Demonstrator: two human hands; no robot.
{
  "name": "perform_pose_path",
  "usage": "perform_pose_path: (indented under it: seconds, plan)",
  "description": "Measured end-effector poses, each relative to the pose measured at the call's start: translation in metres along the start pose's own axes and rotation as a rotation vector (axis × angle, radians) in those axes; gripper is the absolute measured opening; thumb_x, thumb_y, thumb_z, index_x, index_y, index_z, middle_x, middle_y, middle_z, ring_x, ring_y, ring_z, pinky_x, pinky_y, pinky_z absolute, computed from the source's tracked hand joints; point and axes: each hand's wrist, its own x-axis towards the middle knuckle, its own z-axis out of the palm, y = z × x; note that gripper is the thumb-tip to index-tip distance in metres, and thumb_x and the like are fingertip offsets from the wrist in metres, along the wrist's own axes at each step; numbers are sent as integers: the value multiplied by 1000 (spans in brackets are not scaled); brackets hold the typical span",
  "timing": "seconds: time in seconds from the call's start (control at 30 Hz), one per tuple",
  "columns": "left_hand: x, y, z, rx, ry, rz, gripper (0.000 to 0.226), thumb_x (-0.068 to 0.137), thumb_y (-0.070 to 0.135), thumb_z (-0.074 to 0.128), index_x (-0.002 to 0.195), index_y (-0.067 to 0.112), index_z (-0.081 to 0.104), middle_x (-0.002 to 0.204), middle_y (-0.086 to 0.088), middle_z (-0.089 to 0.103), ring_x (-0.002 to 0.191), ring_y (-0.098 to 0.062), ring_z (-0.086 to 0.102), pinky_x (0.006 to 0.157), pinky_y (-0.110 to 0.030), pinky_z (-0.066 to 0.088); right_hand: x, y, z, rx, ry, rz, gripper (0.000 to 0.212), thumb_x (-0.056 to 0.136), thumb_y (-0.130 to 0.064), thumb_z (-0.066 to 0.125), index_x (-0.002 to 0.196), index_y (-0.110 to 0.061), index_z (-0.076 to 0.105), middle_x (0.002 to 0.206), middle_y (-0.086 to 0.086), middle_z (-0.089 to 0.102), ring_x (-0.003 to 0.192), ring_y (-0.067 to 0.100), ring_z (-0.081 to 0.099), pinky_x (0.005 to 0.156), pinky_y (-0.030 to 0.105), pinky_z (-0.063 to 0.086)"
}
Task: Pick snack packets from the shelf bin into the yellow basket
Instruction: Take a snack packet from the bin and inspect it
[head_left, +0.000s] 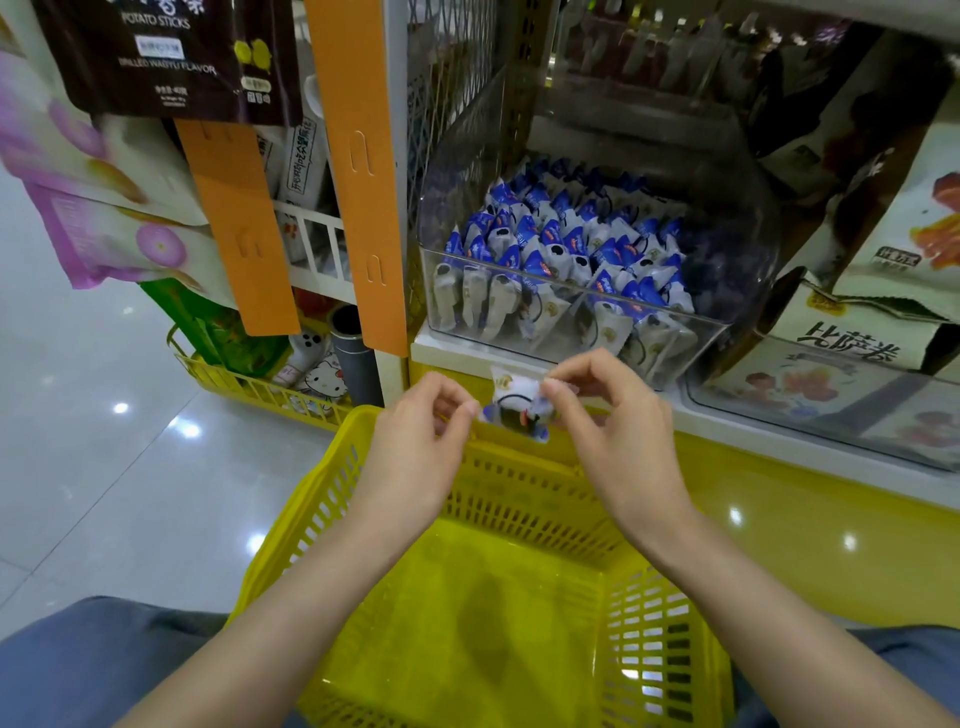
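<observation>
A small white and blue snack packet (517, 408) hangs over the far rim of the yellow basket (332, 499). My left hand (415, 441) pinches its left edge and my right hand (618, 421) pinches its right edge. The basket sits on my lap and nothing lies on its floor. Behind the hands, a clear shelf bin (737, 291) holds several matching blue and white packets (561, 249), stacked upright in rows.
Orange hanging strips (363, 171) with snack bags hang left of the bin. A second yellow basket (260, 389) of goods stands on the tiled floor at left. Boxed snacks (857, 332) fill the shelf to the right. A yellow shelf base (831, 519) runs below.
</observation>
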Motion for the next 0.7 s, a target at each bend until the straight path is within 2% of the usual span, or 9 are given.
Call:
perform_pose_path:
  seconds: [0.07, 0.17, 0.23, 0.33, 0.43, 0.5, 0.57, 0.63, 0.7]
  plan:
    - [2, 2, 1, -211, -90, -199, 28, 97, 29, 42, 76, 24, 60, 73, 4, 64, 64, -6, 57, 60, -21, 48, 0, -1, -2, 19, 18, -75, 7, 87, -16, 62, 84, -23, 60, 85, -9, 61, 84, 2, 59, 70, 21, 50]
    - [7, 9, -3, -653, -227, -480, 42, 96, 42, 33, 86, 16, 65, 77, -3, 71, 67, -16, 65, 57, -22, 53, -6, -2, 0, -58, -68, -220, 4, 83, -9, 65, 85, -13, 65, 94, -2, 61, 90, 3, 56, 78, 16, 46]
    - [7, 9, -6, -756, -270, -421, 37, 94, 39, 41, 95, 14, 68, 87, -3, 73, 79, -14, 68, 68, -23, 55, -10, -4, 3, -141, -120, -308, 3, 81, -11, 66, 84, -10, 68, 97, 2, 61, 93, 5, 53, 80, 15, 42]
    - [4, 8, -5, -732, -199, -312, 20, 92, 20, 53, 103, 14, 68, 98, -4, 73, 89, -15, 67, 73, -24, 54, -12, -4, 5, -269, -139, -426, 11, 81, -20, 64, 86, -12, 70, 98, 2, 62, 95, 8, 51, 78, 20, 43]
    - [4, 9, -4, -671, -95, -282, 17, 92, 13, 54, 103, 18, 65, 99, -2, 72, 91, -17, 68, 79, -29, 54, -14, -8, 8, -208, -138, -169, 17, 86, -32, 61, 102, -25, 60, 104, -8, 58, 92, 3, 54, 74, 19, 47]
    - [5, 10, -5, -636, -107, -257, 17, 92, 13, 54, 102, 22, 64, 99, 1, 72, 91, -15, 68, 79, -29, 54, -11, -10, 11, 52, -143, 159, 24, 88, -30, 58, 109, -30, 47, 106, -9, 57, 89, 2, 58, 73, 19, 51]
    - [4, 12, -4, -628, -193, -219, 19, 92, 11, 53, 106, 19, 63, 100, 1, 72, 88, -12, 67, 73, -24, 54, -6, -9, 11, 380, -209, 417, 22, 92, -23, 53, 113, -23, 49, 108, -2, 63, 86, 6, 65, 69, 23, 54]
    - [2, 15, -2, -554, -203, -145, 23, 91, 7, 54, 112, 14, 59, 104, -1, 68, 86, -7, 65, 70, -17, 51, -4, -9, 10, 621, -264, 529, 18, 94, -15, 49, 110, -14, 57, 100, 3, 68, 78, 7, 69, 61, 20, 54]
    - [-1, 13, 1, -294, -88, -1, 31, 86, 8, 61, 115, 17, 55, 112, 2, 61, 95, -5, 58, 79, -14, 45, -4, -10, 9, 711, -250, 557, 17, 93, -12, 51, 107, -9, 58, 94, 4, 70, 74, 8, 69, 58, 20, 54]
